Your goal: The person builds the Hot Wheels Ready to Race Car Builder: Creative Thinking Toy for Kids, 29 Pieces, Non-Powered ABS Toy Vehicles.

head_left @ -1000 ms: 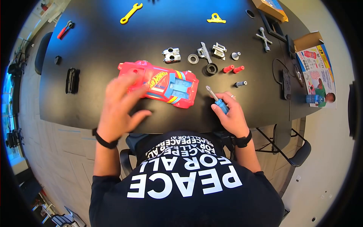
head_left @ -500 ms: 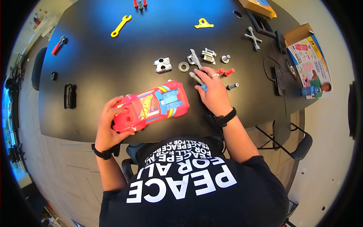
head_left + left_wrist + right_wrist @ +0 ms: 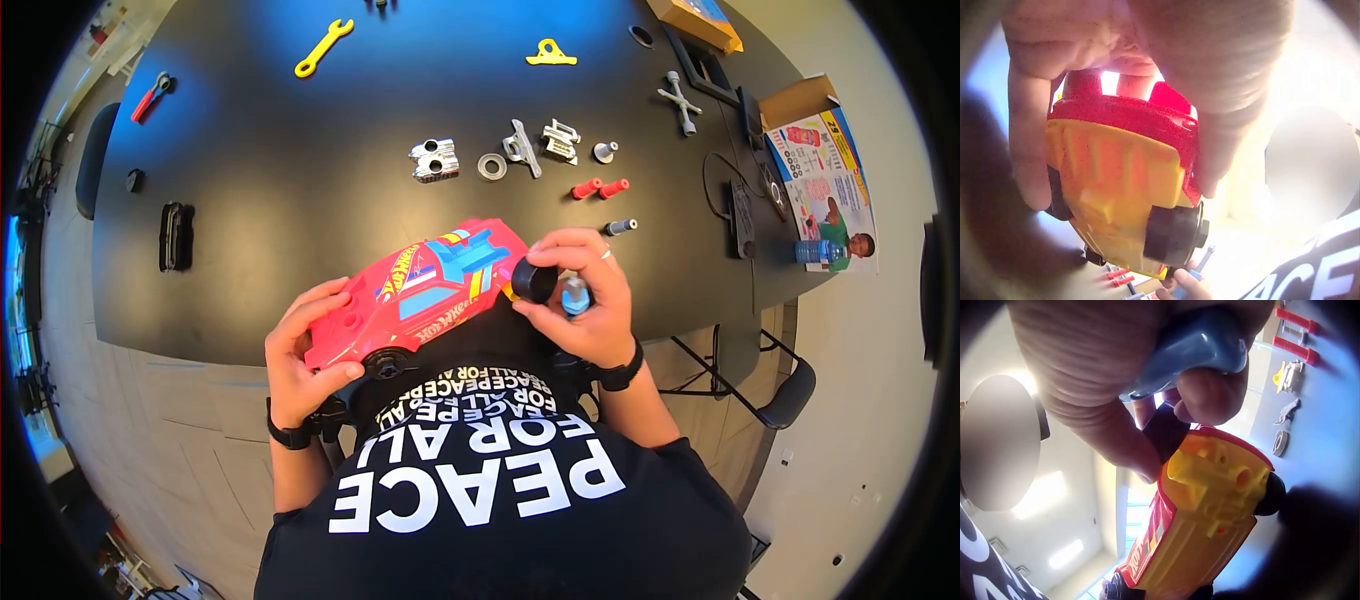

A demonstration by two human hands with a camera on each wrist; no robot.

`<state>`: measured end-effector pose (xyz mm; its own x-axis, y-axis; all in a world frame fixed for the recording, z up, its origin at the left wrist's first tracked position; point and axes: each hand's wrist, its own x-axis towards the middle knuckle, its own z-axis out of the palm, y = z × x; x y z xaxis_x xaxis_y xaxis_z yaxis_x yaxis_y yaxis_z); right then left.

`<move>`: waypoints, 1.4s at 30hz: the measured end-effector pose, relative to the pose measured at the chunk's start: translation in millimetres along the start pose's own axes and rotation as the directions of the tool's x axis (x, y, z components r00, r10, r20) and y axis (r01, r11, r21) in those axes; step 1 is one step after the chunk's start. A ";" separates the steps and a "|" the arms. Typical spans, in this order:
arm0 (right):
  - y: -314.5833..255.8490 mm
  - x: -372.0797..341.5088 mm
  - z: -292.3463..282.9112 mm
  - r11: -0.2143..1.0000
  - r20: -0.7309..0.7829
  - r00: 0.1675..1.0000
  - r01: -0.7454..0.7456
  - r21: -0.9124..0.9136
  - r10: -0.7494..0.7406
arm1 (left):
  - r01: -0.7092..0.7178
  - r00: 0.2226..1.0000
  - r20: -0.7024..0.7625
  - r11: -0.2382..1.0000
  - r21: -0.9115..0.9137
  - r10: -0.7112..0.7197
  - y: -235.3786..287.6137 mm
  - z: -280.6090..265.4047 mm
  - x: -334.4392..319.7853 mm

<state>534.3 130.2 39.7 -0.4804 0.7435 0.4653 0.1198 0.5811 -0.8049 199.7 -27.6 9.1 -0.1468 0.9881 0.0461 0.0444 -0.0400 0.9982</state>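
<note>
A red toy car (image 3: 450, 290) with a blue rear window is held up at the table's near edge. My left hand (image 3: 300, 355) grips its nose, fingers on one side and thumb on the other. My right hand (image 3: 603, 325) pinches a black wheel (image 3: 536, 284) at the car's rear corner. Tucked in that same hand is a screwdriver (image 3: 576, 297) with a blue handle, seen end-on in the head view. The yellow underside (image 3: 1216, 515) faces the right wrist camera, with the pinched wheel beside a yellow stub. A mounted front wheel (image 3: 1172, 234) shows in the left wrist view.
Beyond the car lie a chrome engine piece (image 3: 434, 160), a grey ring (image 3: 491, 167), red pegs (image 3: 600, 189) and a grey peg (image 3: 621, 227). Farther off are a yellow wrench (image 3: 325, 48) and a cross wrench (image 3: 680, 103). A printed box (image 3: 825, 175) stands at right.
The right hand has gone from the loose parts to the car's rear with a black wheel, keeping the screwdriver. The left hand took hold of the nose, and the car is now lifted and tilted.
</note>
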 end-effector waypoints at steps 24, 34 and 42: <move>9.9 14.6 2.6 0.992 0.027 0.993 -0.119 0.034 0.118 | -0.033 0.998 -0.052 0.986 -0.163 0.025 -21.3 5.3 -1.3; 79.4 62.4 19.2 0.946 0.047 0.998 -0.019 -0.324 0.036 | -0.137 0.975 -0.200 0.972 -0.192 0.098 -45.5 -6.6 -0.6; 89.4 79.9 36.6 0.911 0.150 0.974 -0.095 -0.401 0.167 | -0.103 0.972 -0.230 0.971 -0.215 0.053 -42.0 -8.9 0.5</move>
<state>474.8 229.5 -8.5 -0.5786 0.7719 0.2634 0.5029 0.5919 -0.6299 189.0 -26.7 -32.4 -0.3680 0.9237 0.1060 -0.1538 -0.1729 0.9729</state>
